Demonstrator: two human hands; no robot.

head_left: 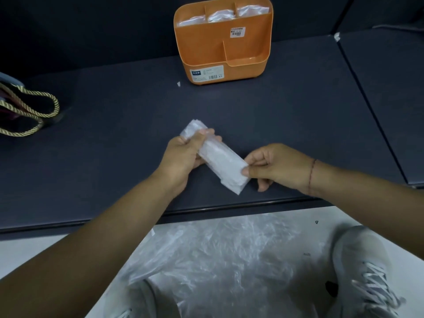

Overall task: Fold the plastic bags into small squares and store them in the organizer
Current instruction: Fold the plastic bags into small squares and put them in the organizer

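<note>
Bag strip (220, 159) is slanting 11 to 5 o'clock. The left hand (183, 157) is pinching its far end, the right hand (277, 166) its near end, with the organizer (204, 49) at 12 o'clock.

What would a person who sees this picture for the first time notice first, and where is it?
First, in the middle, the folded plastic bag, a long white strip that the left hand grips at one end and the right hand pinches at the other, above the dark table. Next, the orange organizer at the table's far edge, with folded bags in its rear compartments. Loose clear plastic lies on the floor below.
</note>
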